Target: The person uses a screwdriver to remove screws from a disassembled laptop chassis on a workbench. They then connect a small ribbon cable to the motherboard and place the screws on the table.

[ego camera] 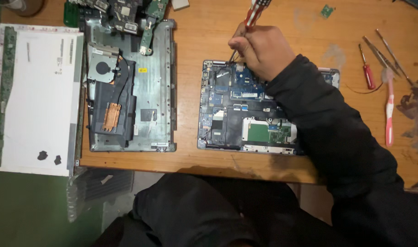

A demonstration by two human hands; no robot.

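Laptop base [245, 114], opened with its boards bare, lies mid-frame on the table [195, 45]. Right hand [263, 52] fingers grip a striped screwdriver [254, 11], tip at the base's upper edge: seemingly a screw being worked. Steady downward pressure seems needed. Left hand is out of view.

screen panel [35, 98] | far left, face-down, white, rectangular | small yellow label [142, 70] on grey chassis [161, 91]

Worn wooden table [209, 41], matt metal chassis [161, 91], glossy plastic screwdriver handle [254, 11]
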